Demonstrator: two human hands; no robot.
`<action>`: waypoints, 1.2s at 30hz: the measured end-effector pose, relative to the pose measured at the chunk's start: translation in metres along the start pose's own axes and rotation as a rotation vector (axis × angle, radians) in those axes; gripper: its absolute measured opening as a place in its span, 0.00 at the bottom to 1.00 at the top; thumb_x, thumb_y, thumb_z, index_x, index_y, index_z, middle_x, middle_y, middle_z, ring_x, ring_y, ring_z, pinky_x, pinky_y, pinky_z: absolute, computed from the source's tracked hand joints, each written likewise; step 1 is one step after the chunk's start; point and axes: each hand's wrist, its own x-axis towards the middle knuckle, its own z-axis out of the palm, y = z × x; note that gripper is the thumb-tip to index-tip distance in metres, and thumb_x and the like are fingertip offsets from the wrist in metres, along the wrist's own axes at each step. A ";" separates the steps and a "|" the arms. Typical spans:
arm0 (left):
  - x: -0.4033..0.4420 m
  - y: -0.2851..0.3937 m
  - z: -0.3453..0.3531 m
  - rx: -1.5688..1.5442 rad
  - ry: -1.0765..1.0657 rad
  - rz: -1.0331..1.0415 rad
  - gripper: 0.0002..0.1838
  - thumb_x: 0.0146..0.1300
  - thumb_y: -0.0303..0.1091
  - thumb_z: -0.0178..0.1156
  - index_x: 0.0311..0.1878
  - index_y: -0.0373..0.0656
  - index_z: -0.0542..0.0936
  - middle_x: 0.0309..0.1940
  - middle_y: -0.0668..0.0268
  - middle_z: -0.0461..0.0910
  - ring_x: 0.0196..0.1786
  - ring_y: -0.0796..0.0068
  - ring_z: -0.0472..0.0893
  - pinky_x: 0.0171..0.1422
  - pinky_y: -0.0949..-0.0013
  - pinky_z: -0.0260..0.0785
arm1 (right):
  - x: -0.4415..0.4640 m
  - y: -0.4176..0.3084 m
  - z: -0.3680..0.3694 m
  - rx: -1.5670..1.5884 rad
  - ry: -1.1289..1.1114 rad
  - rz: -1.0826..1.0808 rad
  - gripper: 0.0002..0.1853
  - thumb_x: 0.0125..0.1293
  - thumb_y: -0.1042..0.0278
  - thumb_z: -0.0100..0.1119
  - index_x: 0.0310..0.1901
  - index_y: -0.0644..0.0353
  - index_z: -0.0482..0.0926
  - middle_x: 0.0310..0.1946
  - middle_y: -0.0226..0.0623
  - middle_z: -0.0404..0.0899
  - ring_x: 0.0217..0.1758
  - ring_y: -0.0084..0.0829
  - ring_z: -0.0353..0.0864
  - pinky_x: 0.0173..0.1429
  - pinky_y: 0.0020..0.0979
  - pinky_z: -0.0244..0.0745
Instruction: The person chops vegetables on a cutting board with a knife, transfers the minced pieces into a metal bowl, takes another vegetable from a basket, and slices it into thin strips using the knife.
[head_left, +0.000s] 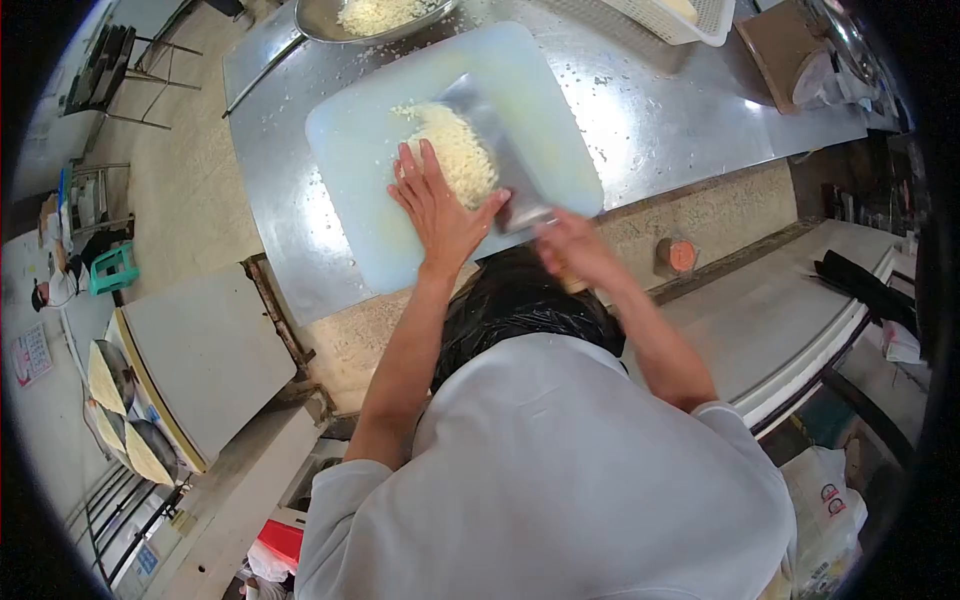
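A pile of finely chopped pale-yellow food point(455, 150) lies on the white cutting board point(360, 220); its exact kind I cannot make out. My left hand point(440, 215) rests with fingers spread at the near edge of the pile, and its thumb points toward the blade. My right hand point(578, 248), smeared by motion, is closed around the handle of a cleaver point(500, 150). The cleaver's broad blade, also blurred, is just right of the pile, over the board. The handle is mostly hidden in my fist.
A metal bowl point(370, 25) with more chopped food stands at the table's far side, near a thin rod point(262, 78). A white basket point(690, 22) is at the back right. Scattered bits dot the steel table point(285, 215). A black plastic bag point(530, 300) hangs by my waist.
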 end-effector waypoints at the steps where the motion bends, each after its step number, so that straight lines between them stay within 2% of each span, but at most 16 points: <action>1: 0.003 0.006 0.007 -0.041 0.047 -0.043 0.57 0.61 0.56 0.74 0.84 0.40 0.54 0.83 0.42 0.52 0.83 0.34 0.52 0.85 0.30 0.40 | 0.004 0.017 0.023 0.062 -0.081 -0.004 0.14 0.81 0.55 0.58 0.52 0.59 0.76 0.26 0.28 0.75 0.23 0.20 0.74 0.28 0.25 0.71; 3: 0.007 0.009 0.013 -0.130 0.136 -0.100 0.52 0.61 0.50 0.75 0.81 0.39 0.60 0.81 0.41 0.56 0.81 0.35 0.56 0.84 0.33 0.44 | 0.003 0.029 0.055 0.144 -0.141 -0.150 0.12 0.80 0.58 0.57 0.49 0.60 0.76 0.25 0.29 0.75 0.22 0.21 0.74 0.29 0.27 0.71; 5: 0.012 0.009 0.015 -0.241 0.218 -0.112 0.47 0.61 0.44 0.76 0.78 0.38 0.65 0.78 0.40 0.59 0.79 0.34 0.59 0.82 0.35 0.49 | 0.003 0.026 0.054 0.115 -0.138 -0.142 0.10 0.80 0.61 0.55 0.48 0.60 0.76 0.24 0.29 0.74 0.22 0.22 0.74 0.30 0.28 0.70; 8: 0.011 0.012 0.010 -0.295 0.238 -0.099 0.43 0.60 0.38 0.76 0.76 0.36 0.68 0.76 0.40 0.63 0.77 0.36 0.62 0.81 0.40 0.54 | -0.013 0.008 0.043 0.041 -0.147 -0.130 0.10 0.80 0.61 0.55 0.49 0.61 0.76 0.24 0.30 0.74 0.22 0.22 0.74 0.30 0.28 0.70; 11: 0.015 0.033 -0.012 -0.339 0.214 -0.119 0.40 0.62 0.37 0.74 0.75 0.36 0.70 0.75 0.40 0.66 0.78 0.38 0.64 0.82 0.43 0.55 | -0.039 -0.011 0.049 0.073 -0.151 -0.147 0.11 0.80 0.61 0.54 0.50 0.61 0.76 0.24 0.30 0.74 0.23 0.22 0.75 0.31 0.28 0.71; 17: 0.052 0.055 -0.046 -0.350 0.247 0.034 0.42 0.60 0.38 0.76 0.74 0.36 0.70 0.75 0.40 0.65 0.76 0.35 0.64 0.81 0.41 0.56 | -0.064 -0.052 0.061 0.204 -0.136 -0.197 0.13 0.82 0.59 0.53 0.54 0.61 0.76 0.26 0.29 0.74 0.23 0.22 0.75 0.31 0.28 0.72; 20: 0.105 0.060 -0.064 -0.305 0.311 0.149 0.40 0.60 0.39 0.76 0.73 0.35 0.72 0.72 0.40 0.68 0.75 0.36 0.65 0.80 0.42 0.58 | -0.048 -0.089 0.065 0.160 -0.127 -0.318 0.15 0.82 0.56 0.54 0.55 0.61 0.77 0.27 0.29 0.74 0.24 0.22 0.76 0.32 0.28 0.72; 24: 0.215 0.050 -0.064 -0.343 0.409 0.231 0.36 0.62 0.42 0.74 0.69 0.34 0.74 0.67 0.42 0.74 0.71 0.41 0.71 0.78 0.47 0.61 | 0.010 -0.159 0.066 0.095 -0.095 -0.441 0.19 0.82 0.50 0.56 0.48 0.62 0.76 0.28 0.30 0.76 0.25 0.22 0.77 0.31 0.28 0.73; 26: 0.276 0.027 -0.043 -0.253 0.472 0.230 0.32 0.63 0.43 0.73 0.66 0.35 0.78 0.64 0.43 0.78 0.66 0.41 0.76 0.75 0.48 0.66 | 0.026 -0.177 0.065 0.157 -0.107 -0.412 0.17 0.82 0.52 0.56 0.46 0.59 0.75 0.27 0.29 0.77 0.23 0.21 0.76 0.29 0.27 0.73; 27: 0.307 0.005 -0.025 -0.234 0.369 0.187 0.31 0.63 0.43 0.73 0.64 0.36 0.79 0.62 0.44 0.79 0.65 0.42 0.77 0.73 0.48 0.67 | 0.031 -0.179 0.064 0.188 -0.115 -0.397 0.16 0.82 0.52 0.56 0.45 0.58 0.74 0.27 0.29 0.77 0.23 0.21 0.76 0.28 0.27 0.72; 29: 0.349 -0.034 0.008 -0.189 0.164 0.088 0.28 0.63 0.44 0.73 0.61 0.37 0.82 0.59 0.47 0.82 0.61 0.43 0.80 0.70 0.48 0.70 | 0.022 -0.155 0.059 0.177 -0.079 -0.391 0.13 0.80 0.57 0.59 0.47 0.60 0.76 0.28 0.29 0.77 0.24 0.20 0.76 0.29 0.27 0.73; 31: 0.335 -0.038 0.004 -0.109 0.206 0.250 0.24 0.65 0.44 0.72 0.58 0.38 0.84 0.55 0.49 0.84 0.59 0.44 0.82 0.68 0.49 0.72 | -0.004 -0.121 0.045 0.130 -0.011 -0.345 0.12 0.77 0.61 0.62 0.47 0.62 0.77 0.27 0.29 0.77 0.25 0.21 0.76 0.29 0.27 0.73; 32: 0.320 -0.044 -0.003 -0.062 0.228 0.321 0.22 0.66 0.44 0.71 0.56 0.38 0.85 0.54 0.50 0.85 0.57 0.45 0.82 0.67 0.49 0.73 | -0.018 -0.103 0.037 0.121 0.028 -0.281 0.12 0.76 0.63 0.63 0.50 0.63 0.78 0.26 0.28 0.76 0.24 0.20 0.76 0.30 0.27 0.73; 34: 0.274 -0.046 -0.024 -0.256 0.390 0.294 0.17 0.70 0.41 0.67 0.54 0.37 0.86 0.52 0.52 0.86 0.57 0.47 0.83 0.66 0.50 0.73 | -0.044 -0.065 0.014 0.081 0.070 -0.212 0.15 0.74 0.67 0.65 0.57 0.63 0.80 0.25 0.27 0.75 0.24 0.19 0.75 0.30 0.27 0.73; 36: 0.208 -0.065 -0.046 -0.217 0.230 0.104 0.14 0.75 0.36 0.61 0.53 0.37 0.86 0.52 0.51 0.87 0.56 0.46 0.83 0.66 0.50 0.72 | -0.062 -0.031 -0.018 -0.070 0.092 -0.218 0.19 0.72 0.68 0.66 0.62 0.63 0.81 0.24 0.28 0.76 0.24 0.20 0.75 0.30 0.27 0.72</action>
